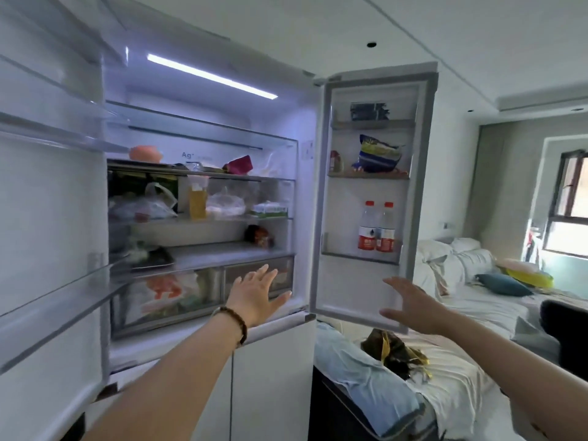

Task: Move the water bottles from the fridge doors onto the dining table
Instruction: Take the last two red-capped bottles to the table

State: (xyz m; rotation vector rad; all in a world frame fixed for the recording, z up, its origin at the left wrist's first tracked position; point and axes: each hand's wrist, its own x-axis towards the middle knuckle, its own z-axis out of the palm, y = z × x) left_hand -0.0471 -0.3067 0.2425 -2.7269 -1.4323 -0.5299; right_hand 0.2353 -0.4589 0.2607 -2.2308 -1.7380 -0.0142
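The right hand (pixel 410 305), fingers spread and holding nothing, is hovering below the lowest shelf (pixel 359 258) of the open right fridge door (pixel 420 186). The left hand (pixel 257 292), likewise spread and empty, is hanging in front of the crisper drawers (pixel 203 294). Two water bottles (pixel 376 227) with red caps and red labels are standing upright, touching side by side, on that lowest door shelf. The left door's bins (pixel 47 138) are showing no bottles. To do the step well, each hand is best closing around one bottle's body above the shelf rail and lifting straight up before drawing it outward. The dining table is out of view.
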